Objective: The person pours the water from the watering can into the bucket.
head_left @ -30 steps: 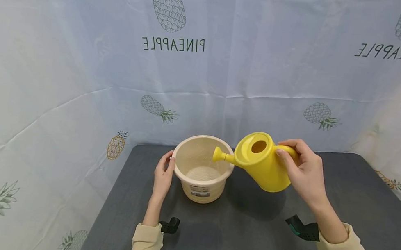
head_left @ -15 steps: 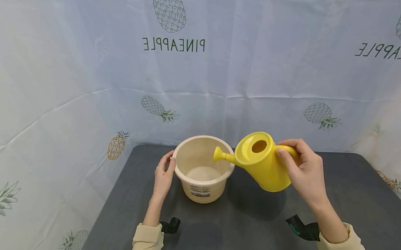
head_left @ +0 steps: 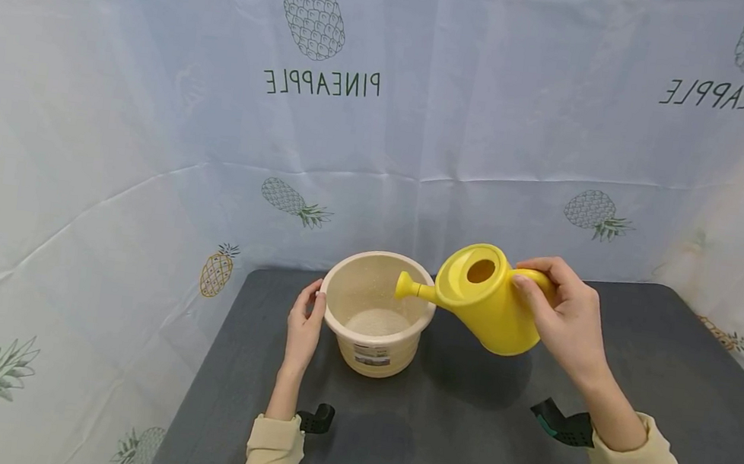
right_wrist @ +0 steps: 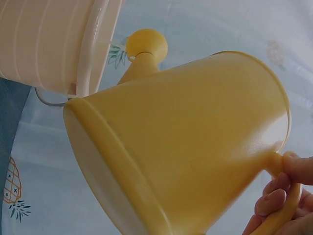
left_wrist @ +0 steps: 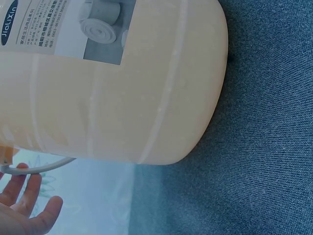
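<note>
In the head view, a cream plastic bucket (head_left: 365,354) stands upright on the dark table, a printed label on its front. My left hand (head_left: 303,324) rests its fingertips against the outside of its left rim. The left wrist view shows loosely bent fingers (left_wrist: 46,215) by the grey wire handle (left_wrist: 41,169). My right hand (head_left: 565,315) grips the handle of a yellow watering can (head_left: 493,315), held above the table and tilted left. The can's spout head (head_left: 405,286) is over the bucket's opening. The bucket floor looks wet or textured; I cannot tell how much water it holds.
The dark table (head_left: 429,453) reaches out to both sides of the bucket. Behind it hangs a pale curtain (head_left: 467,120) printed with pineapples, close to the bucket's far side. Black straps (head_left: 564,424) sit at both wrists.
Hands, bucket and watering can stay almost still. Faint water streaks below the spout head, visible a second ago, are hardly seen now.
</note>
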`<move>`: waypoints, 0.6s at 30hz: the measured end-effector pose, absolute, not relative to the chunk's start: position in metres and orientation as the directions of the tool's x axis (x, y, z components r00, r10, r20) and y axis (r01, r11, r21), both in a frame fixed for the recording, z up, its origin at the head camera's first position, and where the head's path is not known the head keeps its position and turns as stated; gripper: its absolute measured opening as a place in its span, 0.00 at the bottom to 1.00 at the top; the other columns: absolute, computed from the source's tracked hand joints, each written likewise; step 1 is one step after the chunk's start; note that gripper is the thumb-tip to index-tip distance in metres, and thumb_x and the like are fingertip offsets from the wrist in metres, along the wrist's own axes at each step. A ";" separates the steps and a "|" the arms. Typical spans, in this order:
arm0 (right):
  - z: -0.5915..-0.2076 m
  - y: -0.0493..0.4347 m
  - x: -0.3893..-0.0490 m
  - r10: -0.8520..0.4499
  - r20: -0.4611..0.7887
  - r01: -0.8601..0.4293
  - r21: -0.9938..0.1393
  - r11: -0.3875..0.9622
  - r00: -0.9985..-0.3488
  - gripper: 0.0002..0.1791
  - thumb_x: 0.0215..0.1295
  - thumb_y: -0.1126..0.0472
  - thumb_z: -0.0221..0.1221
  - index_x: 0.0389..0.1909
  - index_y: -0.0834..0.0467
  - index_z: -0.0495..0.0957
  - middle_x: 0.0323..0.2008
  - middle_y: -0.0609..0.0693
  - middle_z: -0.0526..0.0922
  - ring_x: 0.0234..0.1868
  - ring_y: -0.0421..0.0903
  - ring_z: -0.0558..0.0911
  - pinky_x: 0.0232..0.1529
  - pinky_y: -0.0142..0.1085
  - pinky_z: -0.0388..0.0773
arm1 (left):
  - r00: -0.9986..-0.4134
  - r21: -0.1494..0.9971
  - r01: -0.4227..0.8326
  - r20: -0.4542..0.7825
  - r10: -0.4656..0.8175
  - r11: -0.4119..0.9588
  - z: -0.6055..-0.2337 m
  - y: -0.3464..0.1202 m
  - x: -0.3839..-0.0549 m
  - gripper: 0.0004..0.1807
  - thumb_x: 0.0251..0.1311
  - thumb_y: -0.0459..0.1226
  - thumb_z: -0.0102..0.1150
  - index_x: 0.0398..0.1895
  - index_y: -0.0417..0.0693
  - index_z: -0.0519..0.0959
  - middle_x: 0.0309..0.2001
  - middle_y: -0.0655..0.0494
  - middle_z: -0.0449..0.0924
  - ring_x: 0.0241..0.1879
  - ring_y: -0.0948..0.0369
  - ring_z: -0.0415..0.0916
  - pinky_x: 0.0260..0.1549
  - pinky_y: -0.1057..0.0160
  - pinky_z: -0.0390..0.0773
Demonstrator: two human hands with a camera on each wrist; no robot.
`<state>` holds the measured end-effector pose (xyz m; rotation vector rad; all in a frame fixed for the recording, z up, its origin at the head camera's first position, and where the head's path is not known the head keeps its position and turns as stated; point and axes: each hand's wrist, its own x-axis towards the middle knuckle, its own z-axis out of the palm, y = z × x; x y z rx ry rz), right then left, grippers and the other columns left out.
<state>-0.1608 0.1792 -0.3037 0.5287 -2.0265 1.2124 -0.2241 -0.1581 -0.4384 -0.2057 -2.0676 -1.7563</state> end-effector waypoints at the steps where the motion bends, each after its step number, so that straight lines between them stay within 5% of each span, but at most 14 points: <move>1: -0.304 0.179 -0.161 0.011 0.744 -0.650 -0.591 0.477 -0.668 0.12 0.55 0.78 0.59 0.40 0.66 0.78 0.34 0.47 0.80 0.30 0.34 0.77 0.33 0.20 0.71 | -0.899 0.904 0.378 0.410 -0.157 0.198 -0.439 -0.158 -0.225 0.21 0.70 0.39 0.45 0.62 0.38 0.67 0.59 0.43 0.69 0.57 0.52 0.66 0.52 0.48 0.67; 10: -0.303 0.178 -0.161 0.011 0.740 -0.645 -0.594 0.481 -0.673 0.11 0.55 0.78 0.59 0.40 0.66 0.78 0.34 0.46 0.80 0.30 0.34 0.77 0.33 0.20 0.71 | -0.897 0.905 0.389 0.415 -0.151 0.172 -0.439 -0.158 -0.224 0.21 0.70 0.39 0.46 0.62 0.39 0.68 0.59 0.44 0.69 0.59 0.53 0.65 0.54 0.47 0.66; 18: -0.302 0.177 -0.161 0.010 0.742 -0.644 -0.589 0.489 -0.671 0.11 0.55 0.78 0.59 0.40 0.67 0.78 0.34 0.44 0.79 0.30 0.33 0.76 0.33 0.20 0.71 | -0.909 0.910 0.372 0.397 -0.130 0.183 -0.414 -0.152 -0.208 0.20 0.69 0.31 0.43 0.61 0.29 0.65 0.59 0.36 0.67 0.58 0.46 0.64 0.53 0.45 0.65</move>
